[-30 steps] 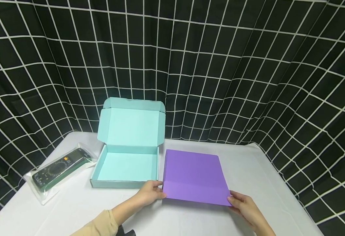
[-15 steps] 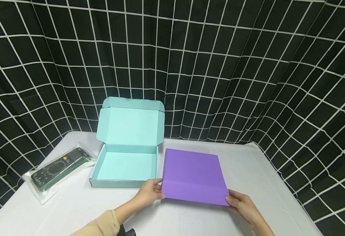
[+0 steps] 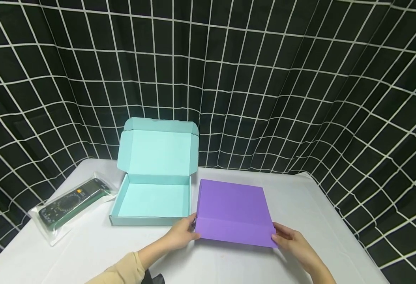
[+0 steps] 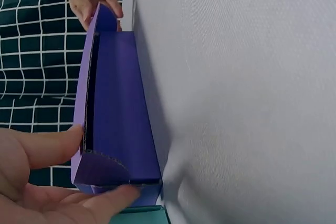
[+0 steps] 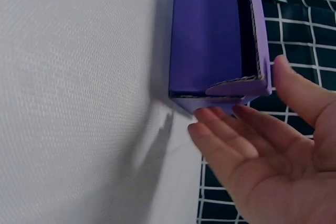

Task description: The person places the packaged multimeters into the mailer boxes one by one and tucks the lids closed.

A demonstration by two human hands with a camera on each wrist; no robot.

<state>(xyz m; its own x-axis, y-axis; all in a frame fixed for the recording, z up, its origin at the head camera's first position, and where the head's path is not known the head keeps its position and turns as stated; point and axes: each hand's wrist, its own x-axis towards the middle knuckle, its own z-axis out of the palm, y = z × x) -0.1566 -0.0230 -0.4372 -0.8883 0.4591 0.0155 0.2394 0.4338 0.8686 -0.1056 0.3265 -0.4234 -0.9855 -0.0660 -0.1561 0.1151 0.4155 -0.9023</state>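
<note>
A purple cardboard box (image 3: 234, 209) lies on the white table, its lid lowered over the base. In the left wrist view the lid's front edge stands apart from the dark purple front wall (image 4: 119, 103), leaving a narrow gap. At the box's front left corner is my left hand (image 3: 180, 233), thumb against the lid edge and fingers extended along the small side flap (image 4: 100, 167). My right hand (image 3: 293, 241) is at the front right corner. Its fingers (image 5: 226, 135) are nearly straight beside the side wall, with the thumb near the lid corner; contact there is unclear.
Left of the purple box stands a teal cardboard box (image 3: 149, 221) with its lid raised. A multimeter (image 3: 71, 203) in a clear plastic bag lies farther left. Black grid-patterned cloth (image 3: 229, 79) surrounds the back and sides of the white table (image 3: 225, 268).
My right fingers shift slightly up along the box's right side, and the left fingers move a little along the left side. The purple box stays nearly in place.
</note>
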